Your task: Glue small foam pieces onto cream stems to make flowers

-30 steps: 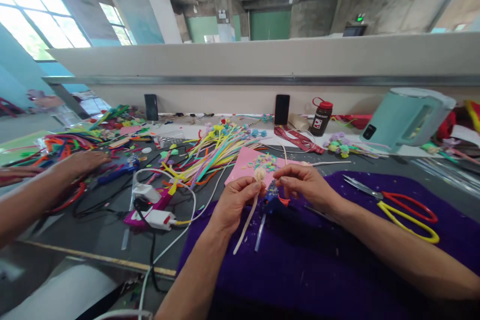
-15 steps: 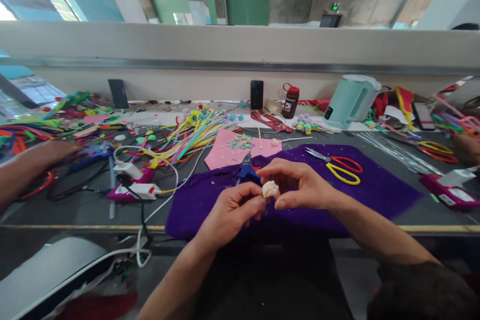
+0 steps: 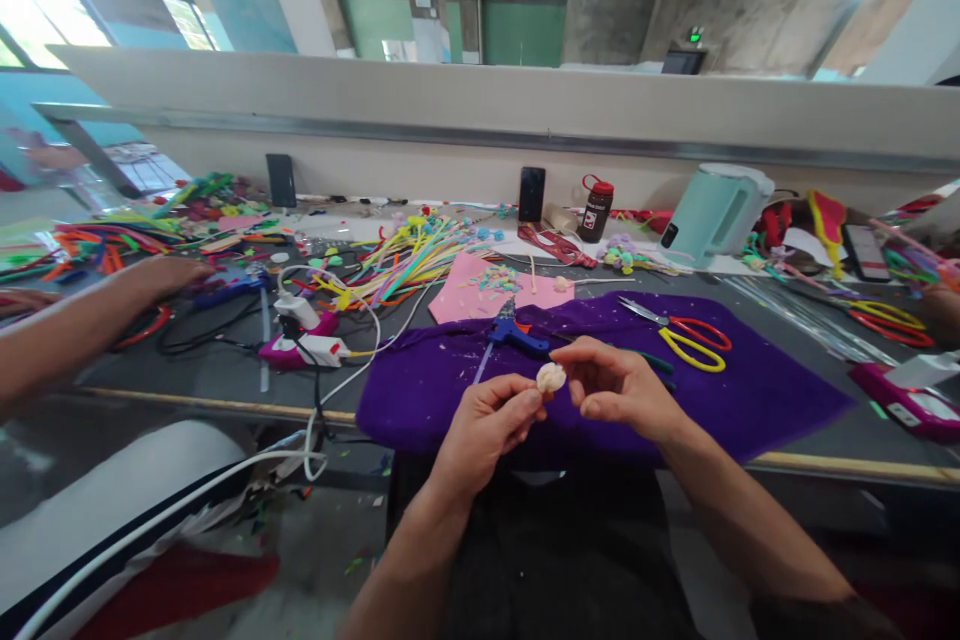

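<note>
A small cream-coloured flower-like piece [image 3: 550,378] is pinched between the thumb and fingers of my left hand [image 3: 499,418], above the purple cloth [image 3: 420,390]. Just to its right is my right hand [image 3: 619,388], its thumb and fingers apart and curved toward the piece, with nothing seen between them. Behind my hands lies a blue glue gun [image 3: 517,335] on the cloth. Scissors with one red and one yellow handle [image 3: 694,345] rest on the cloth at the right. Small pastel bits [image 3: 499,278] are scattered on a pink sheet [image 3: 457,300].
Colourful fuzzy stems [image 3: 405,270] lie behind left, near a power strip with cables [image 3: 300,350]. A person's arm [image 3: 97,320] reaches in at the left. A dark bottle [image 3: 595,212], a phone [image 3: 532,194] and a mint kettle [image 3: 712,212] stand at the back.
The view has shifted, so the table things appear farther right. My right hand's fingers have moved slightly off the cream piece, which stays in my left hand.
</note>
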`<state>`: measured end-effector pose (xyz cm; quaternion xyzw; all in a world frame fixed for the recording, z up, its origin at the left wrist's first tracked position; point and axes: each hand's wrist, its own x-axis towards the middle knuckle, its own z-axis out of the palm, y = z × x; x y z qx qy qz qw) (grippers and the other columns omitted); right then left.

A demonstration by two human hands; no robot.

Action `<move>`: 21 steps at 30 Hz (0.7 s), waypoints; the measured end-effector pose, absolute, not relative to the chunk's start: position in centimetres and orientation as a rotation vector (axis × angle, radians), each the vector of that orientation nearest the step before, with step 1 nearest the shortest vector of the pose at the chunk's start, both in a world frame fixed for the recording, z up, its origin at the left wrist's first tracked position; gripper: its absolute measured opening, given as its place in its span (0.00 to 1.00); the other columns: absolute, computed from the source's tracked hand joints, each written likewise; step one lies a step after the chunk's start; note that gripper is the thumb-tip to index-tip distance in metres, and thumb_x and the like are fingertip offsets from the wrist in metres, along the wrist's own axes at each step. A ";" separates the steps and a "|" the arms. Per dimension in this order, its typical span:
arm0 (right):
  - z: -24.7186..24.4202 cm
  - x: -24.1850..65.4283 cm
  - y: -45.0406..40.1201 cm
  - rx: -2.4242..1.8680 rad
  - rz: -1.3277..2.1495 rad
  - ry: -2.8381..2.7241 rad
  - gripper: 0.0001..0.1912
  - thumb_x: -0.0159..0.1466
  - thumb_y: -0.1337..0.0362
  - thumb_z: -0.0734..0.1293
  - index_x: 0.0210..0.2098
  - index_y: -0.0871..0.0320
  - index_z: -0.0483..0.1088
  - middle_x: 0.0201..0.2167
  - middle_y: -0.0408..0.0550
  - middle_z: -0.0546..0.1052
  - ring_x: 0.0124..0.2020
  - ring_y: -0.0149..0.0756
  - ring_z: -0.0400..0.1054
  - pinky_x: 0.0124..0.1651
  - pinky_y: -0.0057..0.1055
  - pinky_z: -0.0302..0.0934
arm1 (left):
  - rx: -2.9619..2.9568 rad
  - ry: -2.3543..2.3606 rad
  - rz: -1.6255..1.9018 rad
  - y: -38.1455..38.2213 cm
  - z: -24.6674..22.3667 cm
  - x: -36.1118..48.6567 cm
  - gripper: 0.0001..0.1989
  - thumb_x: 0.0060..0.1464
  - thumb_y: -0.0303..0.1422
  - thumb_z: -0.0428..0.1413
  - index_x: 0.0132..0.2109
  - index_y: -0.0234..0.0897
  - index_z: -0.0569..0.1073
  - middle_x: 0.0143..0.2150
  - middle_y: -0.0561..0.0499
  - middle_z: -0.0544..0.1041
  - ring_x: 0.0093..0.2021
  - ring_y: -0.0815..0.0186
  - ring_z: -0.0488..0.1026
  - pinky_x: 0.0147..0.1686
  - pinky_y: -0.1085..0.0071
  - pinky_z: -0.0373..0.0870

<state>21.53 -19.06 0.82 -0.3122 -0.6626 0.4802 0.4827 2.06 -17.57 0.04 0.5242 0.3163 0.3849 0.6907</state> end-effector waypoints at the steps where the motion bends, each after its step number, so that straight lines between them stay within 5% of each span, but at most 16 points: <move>1: 1.6 21.7 -18.5 -0.760 1.176 -1.667 0.26 0.51 0.62 0.72 0.48 0.55 0.66 0.38 0.46 0.66 0.29 0.27 0.63 0.29 0.25 0.59 | 1.155 0.695 0.885 -17.2 0.3 2.2 0.10 0.48 0.37 0.57 0.30 0.33 0.73 0.21 0.54 0.68 0.17 0.79 0.57 0.14 0.81 0.47; 9: 6.9 21.6 -12.5 -0.519 1.452 -1.879 0.31 0.47 0.69 0.73 0.50 0.57 0.64 0.36 0.45 0.69 0.30 0.26 0.63 0.31 0.24 0.61 | 0.897 0.604 0.938 -15.0 1.8 3.7 0.10 0.46 0.37 0.58 0.30 0.32 0.72 0.21 0.55 0.68 0.15 0.82 0.55 0.11 0.84 0.44; 21: 5.4 21.5 -13.2 -0.559 1.253 -1.901 0.22 0.51 0.64 0.71 0.46 0.56 0.69 0.38 0.46 0.66 0.34 0.29 0.63 0.33 0.25 0.60 | 0.993 0.672 1.028 -15.2 0.1 4.1 0.10 0.46 0.37 0.58 0.30 0.34 0.71 0.22 0.55 0.69 0.15 0.80 0.55 0.12 0.82 0.45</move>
